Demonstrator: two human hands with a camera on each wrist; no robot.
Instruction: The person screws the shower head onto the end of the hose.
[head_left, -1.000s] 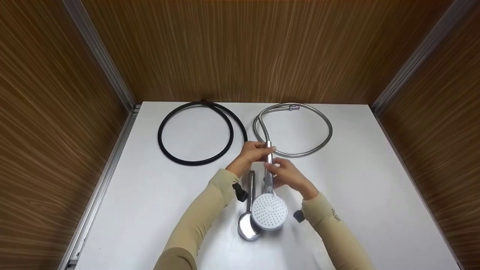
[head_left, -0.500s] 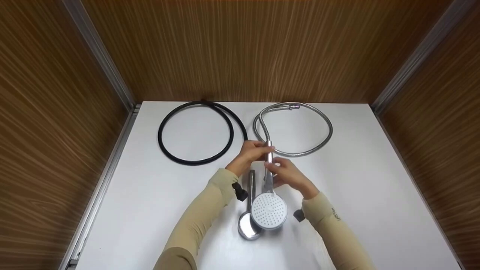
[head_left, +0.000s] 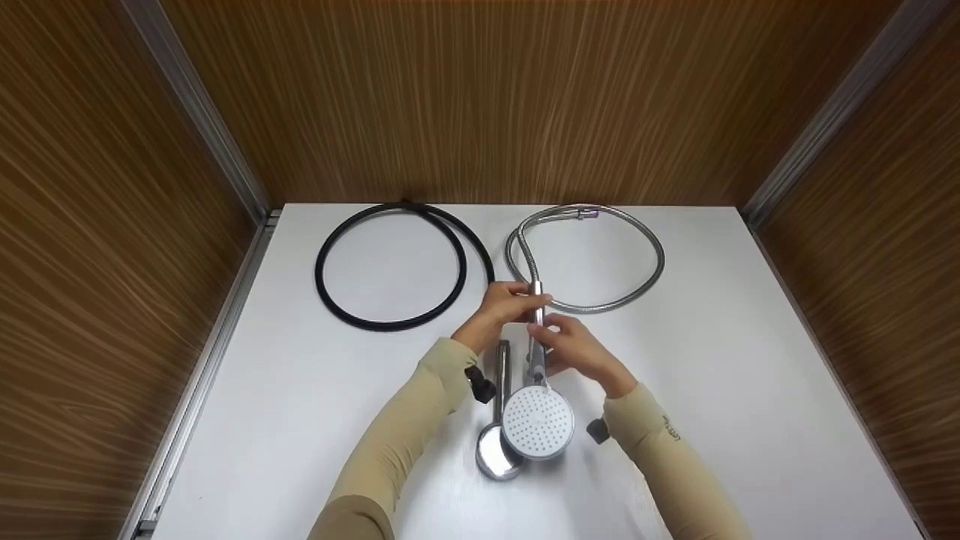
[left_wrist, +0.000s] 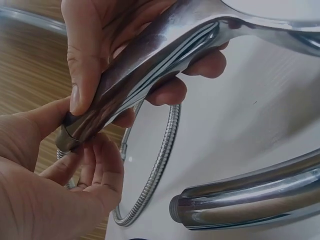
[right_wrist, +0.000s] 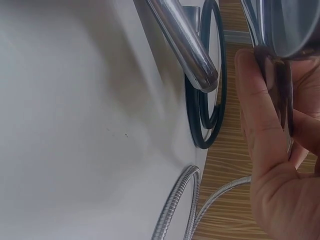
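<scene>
My right hand (head_left: 576,346) grips the handle of a chrome shower head (head_left: 538,422), whose round white spray face is turned up. At the far end of that handle, my left hand (head_left: 504,304) pinches the smooth metal connector (left_wrist: 68,140) of a silver shower hose (head_left: 660,262). In the left wrist view the connector sits against the handle's end; the thread inside is hidden. A second chrome shower head (head_left: 496,457) lies on the table, partly covered by the held one. Its handle end shows a bare thread (left_wrist: 174,208) in the left wrist view.
A black hose (head_left: 319,270) lies coiled at the back left of the white table (head_left: 285,420); one end runs behind my left hand. The silver hose's other end fitting (head_left: 589,214) lies at the back. Wood-grain panels (head_left: 480,97) enclose the table behind and at both sides.
</scene>
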